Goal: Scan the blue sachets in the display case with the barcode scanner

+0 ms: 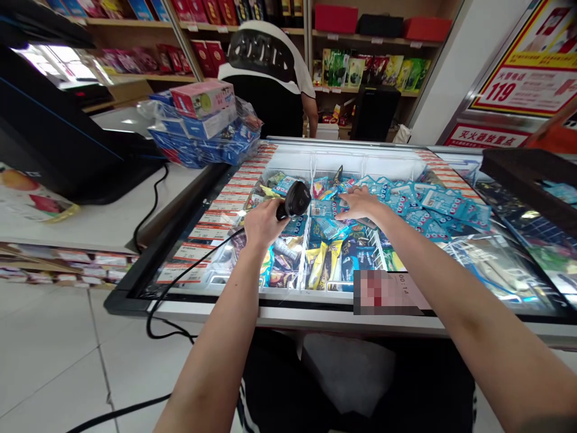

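Note:
My left hand (pixel 262 222) is closed round the handle of a black barcode scanner (pixel 295 199), whose head points down at the ice-cream packets in an open chest freezer (pixel 293 299). Its black cable runs down to the floor on the left. My right hand (pixel 359 202) reaches into the freezer with fingers spread, resting on a heap of light blue ice-cream packets (pixel 433 201). Yellow and dark packets (pixel 322 261) fill the wire baskets below both hands.
A person in a black and white top (pixel 270 72) stands behind the freezer, facing the shelves. A bag of blue boxes with a pink box (pixel 202 123) sits on the white counter at left, beside a black till screen (pixel 54 138). A dark tray (pixel 532 180) lies on the freezer's right side.

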`<state>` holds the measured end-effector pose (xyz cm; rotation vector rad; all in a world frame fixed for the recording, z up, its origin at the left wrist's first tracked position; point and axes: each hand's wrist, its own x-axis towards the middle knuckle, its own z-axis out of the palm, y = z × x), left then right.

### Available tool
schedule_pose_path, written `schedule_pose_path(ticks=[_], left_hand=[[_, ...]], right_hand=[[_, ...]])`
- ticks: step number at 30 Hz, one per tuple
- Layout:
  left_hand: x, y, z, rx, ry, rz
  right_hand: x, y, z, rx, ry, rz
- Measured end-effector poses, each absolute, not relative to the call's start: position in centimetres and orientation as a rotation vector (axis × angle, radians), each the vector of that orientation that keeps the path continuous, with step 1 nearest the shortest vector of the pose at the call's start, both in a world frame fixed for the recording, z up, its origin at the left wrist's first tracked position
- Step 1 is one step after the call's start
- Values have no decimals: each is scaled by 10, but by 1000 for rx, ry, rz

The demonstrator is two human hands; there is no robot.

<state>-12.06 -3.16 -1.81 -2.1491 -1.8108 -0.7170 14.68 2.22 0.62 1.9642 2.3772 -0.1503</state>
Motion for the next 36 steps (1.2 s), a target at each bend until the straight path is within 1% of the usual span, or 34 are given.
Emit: schedule_pose_path(ticks=[4, 7, 9, 11, 14, 18, 21, 23, 27, 29, 36], left_hand=[[-121, -31, -18, -2145, -1807, -721], [-120, -31, -18, -2139, -1838, -703], [-120, -31, -17, -2144, -1842, -697], [-119, -31, -16, -2157, -1833, -696], [-119, -32, -15, -2172, -1843, -692], [-118, -32, -14, -2189, -1853, -700], [-118, -32, -14, -2181, -1843, -700], [-118, -32, -15, -2174, -1831, -698], [-119, -31, -15, -2181, -1824, -692], [-118, -31, -15, -2189, -1825, -690], [-116, -31, -17, -2331, -1715, -672]], right_hand=[[143, 19, 4, 2041, 2346, -140], [135, 16, 1, 2090, 2420, -26], [132, 15, -2, 2009, 2515, 88], [130, 16, -5, 1896, 2587, 134], [130, 21, -6, 1847, 2614, 72], [131, 30, -7, 1890, 2617, -37], [132, 34, -11, 1959, 2644, -170], [133, 35, -16, 2053, 2704, -336], [137, 36, -26, 2275, 2796, -895], [139, 38, -30, 2305, 2819, -1098], [157, 39, -35, 2473, 2913, -1237]])
